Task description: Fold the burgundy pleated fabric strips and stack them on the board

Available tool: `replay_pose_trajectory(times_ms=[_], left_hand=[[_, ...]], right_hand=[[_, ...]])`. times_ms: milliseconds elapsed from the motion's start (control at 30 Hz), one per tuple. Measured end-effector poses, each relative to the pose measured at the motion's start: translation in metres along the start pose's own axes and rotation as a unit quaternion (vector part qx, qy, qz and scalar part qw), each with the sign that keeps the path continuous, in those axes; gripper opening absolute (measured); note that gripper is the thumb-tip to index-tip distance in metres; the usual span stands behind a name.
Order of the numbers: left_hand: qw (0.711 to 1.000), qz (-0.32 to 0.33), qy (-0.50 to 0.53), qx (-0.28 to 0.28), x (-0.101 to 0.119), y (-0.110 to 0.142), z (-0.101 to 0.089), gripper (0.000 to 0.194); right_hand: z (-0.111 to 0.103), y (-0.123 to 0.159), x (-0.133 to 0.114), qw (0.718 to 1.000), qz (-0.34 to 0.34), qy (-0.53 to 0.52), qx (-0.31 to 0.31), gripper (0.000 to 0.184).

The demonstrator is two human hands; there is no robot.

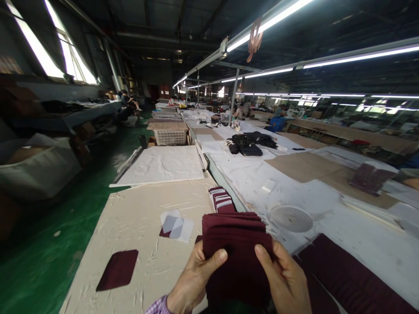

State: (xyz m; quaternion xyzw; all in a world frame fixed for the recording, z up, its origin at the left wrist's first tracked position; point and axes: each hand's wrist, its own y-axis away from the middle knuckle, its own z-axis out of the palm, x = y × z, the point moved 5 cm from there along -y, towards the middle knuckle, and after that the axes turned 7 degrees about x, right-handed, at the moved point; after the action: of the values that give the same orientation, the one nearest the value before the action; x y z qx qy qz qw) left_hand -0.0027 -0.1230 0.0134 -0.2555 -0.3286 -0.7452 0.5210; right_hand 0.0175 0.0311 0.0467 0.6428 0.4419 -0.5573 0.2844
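Nearest the camera, a thick stack of dark maroon fabric pieces [237,266] stands gripped between two bare hands, just above the near edge of a cream-covered bench [157,196]. Left hand [193,272] closes on one side, thumb laid across the near face; right hand [288,274] clasps the opposite side, its thumb on the same face and its fingers curled around the edge. Both are closed only as far as the stack's width allows. Beyond it sits a maroon-and-white layered fabric pile [221,199]; to the left lies a single flat maroon fabric piece [118,270].
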Motion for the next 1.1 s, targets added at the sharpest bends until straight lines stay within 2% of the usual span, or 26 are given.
replay_pose_trajectory(times_ms=[133, 233, 400, 600, 733, 867, 1100], left_hand=[[1.0, -0.01, 0.005, 0.017, -0.003, 0.001, -0.002, 0.014], [0.999, 0.001, 0.022, 0.033, 0.003, 0.003, -0.002, 0.011], [1.0, 0.022, 0.008, -0.006, 0.014, 0.0, -0.004, 0.011], [1.0, 0.015, -0.009, 0.01, 0.001, -0.005, -0.013, 0.015], [0.999, 0.018, -0.027, -0.01, 0.0, -0.005, -0.009, 0.025], [0.998, 0.025, -0.051, -0.022, 0.005, -0.004, -0.006, 0.028], [0.998, 0.02, -0.061, 0.004, 0.001, -0.01, -0.011, 0.028]], right_hand=[[0.001, 0.001, 0.005, 1.0, 0.019, 0.006, -0.001, 0.049], [0.003, 0.003, 0.007, 0.999, 0.035, -0.018, 0.002, 0.047], [0.004, 0.006, 0.001, 1.0, 0.004, -0.002, 0.008, 0.039], [0.007, 0.007, 0.0, 1.0, -0.014, 0.01, 0.014, 0.037], [0.007, 0.006, 0.005, 1.0, -0.017, 0.008, 0.024, 0.037], [0.008, 0.005, 0.011, 1.0, -0.014, 0.014, 0.002, 0.038], [0.011, 0.003, 0.02, 0.999, 0.0, 0.005, -0.039, 0.034]])
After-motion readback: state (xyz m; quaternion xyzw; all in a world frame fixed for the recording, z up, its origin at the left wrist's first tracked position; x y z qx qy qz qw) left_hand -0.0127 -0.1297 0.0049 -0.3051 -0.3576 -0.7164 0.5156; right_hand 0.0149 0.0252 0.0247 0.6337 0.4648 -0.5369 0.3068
